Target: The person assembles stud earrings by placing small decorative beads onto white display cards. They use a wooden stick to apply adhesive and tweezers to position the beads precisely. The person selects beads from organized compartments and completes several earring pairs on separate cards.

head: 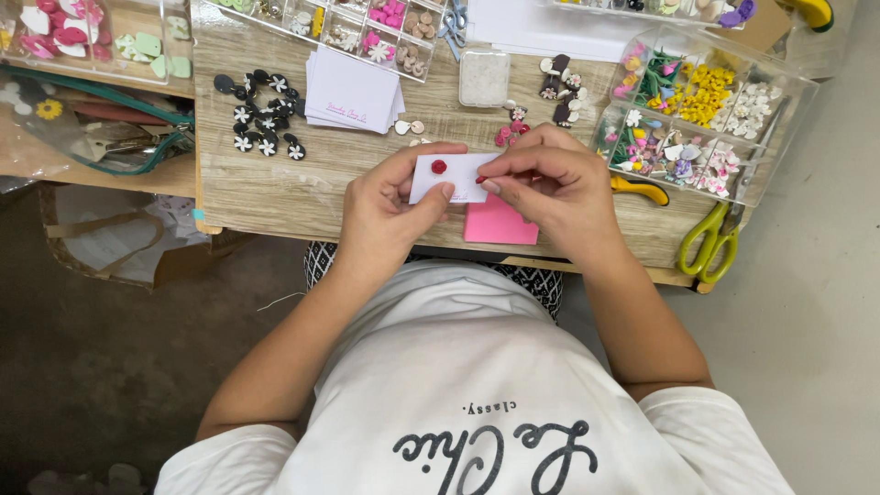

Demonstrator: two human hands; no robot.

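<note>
white card (456, 177), red stud (439, 167); pink pad (500, 225); yellow-green scissors (713, 240)

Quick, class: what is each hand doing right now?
Left hand: closed on the small white card, which has a red stud on it.
Right hand: fingertips pinched at the card's right edge; anything held between them is too small to tell.

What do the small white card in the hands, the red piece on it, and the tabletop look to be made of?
Small white rectangular card: thin matte paper or cardstock, judging by its flat, crisp edges. Small round red piece: likely moulded clay or plastic, since it looks raised and opaque; too small to be sure. Pale wooden tabletop: wood or wood-look laminate, with visible grain lines and a dull finish.
</note>
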